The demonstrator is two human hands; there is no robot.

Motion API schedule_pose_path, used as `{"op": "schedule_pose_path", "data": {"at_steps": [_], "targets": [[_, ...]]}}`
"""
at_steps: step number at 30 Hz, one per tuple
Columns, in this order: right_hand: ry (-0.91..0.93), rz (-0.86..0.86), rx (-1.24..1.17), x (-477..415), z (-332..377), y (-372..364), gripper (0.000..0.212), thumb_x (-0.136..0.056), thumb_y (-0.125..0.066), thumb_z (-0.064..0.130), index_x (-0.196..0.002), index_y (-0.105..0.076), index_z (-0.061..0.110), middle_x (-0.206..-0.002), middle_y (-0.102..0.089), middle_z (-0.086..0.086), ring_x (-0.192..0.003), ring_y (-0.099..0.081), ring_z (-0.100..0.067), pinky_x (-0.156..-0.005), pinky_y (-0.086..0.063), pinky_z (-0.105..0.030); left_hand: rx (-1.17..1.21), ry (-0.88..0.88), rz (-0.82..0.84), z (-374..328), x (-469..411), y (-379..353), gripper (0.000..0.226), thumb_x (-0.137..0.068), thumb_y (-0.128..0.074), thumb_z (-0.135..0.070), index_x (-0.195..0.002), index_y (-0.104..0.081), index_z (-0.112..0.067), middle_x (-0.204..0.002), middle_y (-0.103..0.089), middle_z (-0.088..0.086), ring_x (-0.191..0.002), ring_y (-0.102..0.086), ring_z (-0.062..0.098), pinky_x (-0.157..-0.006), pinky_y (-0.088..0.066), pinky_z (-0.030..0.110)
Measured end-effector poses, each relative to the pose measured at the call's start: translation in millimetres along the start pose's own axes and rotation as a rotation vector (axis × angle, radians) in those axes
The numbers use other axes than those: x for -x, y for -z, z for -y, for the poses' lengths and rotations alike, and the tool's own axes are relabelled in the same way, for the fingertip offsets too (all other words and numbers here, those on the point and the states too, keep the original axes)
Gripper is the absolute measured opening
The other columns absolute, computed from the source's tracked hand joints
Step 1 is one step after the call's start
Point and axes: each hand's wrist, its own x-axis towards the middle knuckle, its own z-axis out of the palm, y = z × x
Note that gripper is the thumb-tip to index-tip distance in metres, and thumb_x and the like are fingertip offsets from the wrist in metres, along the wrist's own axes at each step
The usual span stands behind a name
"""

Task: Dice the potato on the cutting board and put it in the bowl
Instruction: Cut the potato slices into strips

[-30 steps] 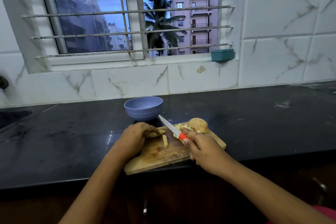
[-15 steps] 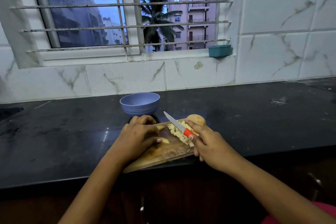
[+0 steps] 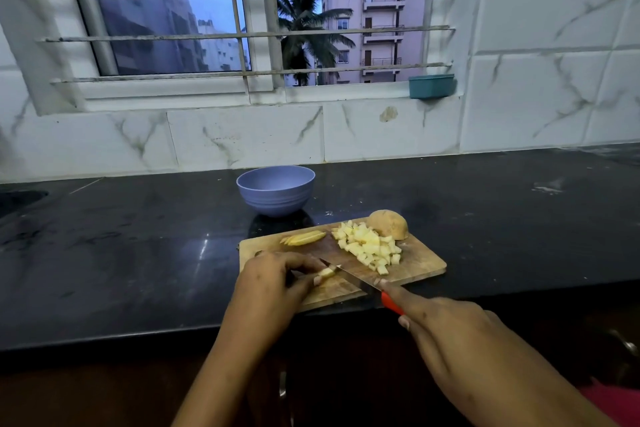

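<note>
A wooden cutting board [image 3: 419,262] lies on the black counter. On it sit a pile of diced potato [image 3: 369,246], an uncut potato half [image 3: 388,224] at the far right, and a few potato strips [image 3: 304,238] at the far left. My left hand [image 3: 273,282] pins a small potato piece [image 3: 326,273] at the board's near left. My right hand [image 3: 446,329] grips a red-handled knife [image 3: 349,277], its blade resting against that piece. A blue bowl [image 3: 276,189] stands behind the board, its inside hidden.
The black counter [image 3: 138,253] runs left and right, with its front edge just below the board. A sink corner [image 3: 20,199] shows at far left. A teal container [image 3: 431,86] sits on the window sill above the marble wall.
Both hands moved from the board's far middle toward its near left edge. The left hand took one strip there, and the knife swung down against it. The diced pile and strips are uncovered.
</note>
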Motion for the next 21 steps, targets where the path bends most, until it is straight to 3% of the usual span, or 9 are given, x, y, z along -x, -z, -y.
{"op": "schedule_pose_path", "data": {"at_steps": [6, 11, 17, 21], "targets": [[-0.018, 0.002, 0.034, -4, -1, -6, 0.048, -0.104, -0.023, 0.035, -0.148, -0.006, 0.046, -0.109, -0.058, 0.007, -0.102, -0.058, -0.011, -0.088, -0.049, -0.029, 0.006, 0.030, -0.022, 0, -1, -1, 0.012, -0.080, -0.071, -0.032, -0.091, -0.074, -0.035, -0.091, -0.066, -0.017, -0.080, -0.053, -0.002, -0.065, -0.037, 0.013], [-0.025, -0.030, 0.063, -14, -1, -13, 0.057, -0.104, -0.033, 0.021, -0.149, -0.008, 0.044, -0.089, -0.050, 0.009, -0.087, -0.056, -0.012, -0.079, -0.049, -0.027, 0.015, 0.034, -0.030, -1, 0, 0, 0.010, -0.079, -0.073, -0.031, -0.088, -0.073, -0.036, -0.084, -0.064, -0.017, -0.079, -0.053, 0.000, -0.065, -0.038, 0.016], [0.011, -0.105, 0.076, -12, -4, -12, 0.050, -0.105, -0.026, 0.029, -0.148, -0.008, 0.044, -0.097, -0.055, 0.010, -0.093, -0.058, -0.011, -0.082, -0.050, -0.028, 0.011, 0.039, -0.025, 0, 0, 1, 0.012, -0.079, -0.072, -0.033, -0.091, -0.074, -0.032, -0.086, -0.065, -0.017, -0.073, -0.052, -0.003, -0.062, -0.035, 0.014], [-0.022, -0.048, 0.110, -15, 0, -25, 0.069, -0.100, -0.041, 0.015, -0.150, 0.000, 0.040, -0.082, -0.040, 0.010, -0.078, -0.048, -0.013, -0.063, -0.041, -0.024, 0.010, 0.054, -0.028, -2, 0, 1, 0.011, -0.079, -0.073, -0.033, -0.090, -0.074, -0.033, -0.083, -0.065, -0.018, -0.068, -0.051, -0.004, -0.059, -0.034, 0.014]]}}
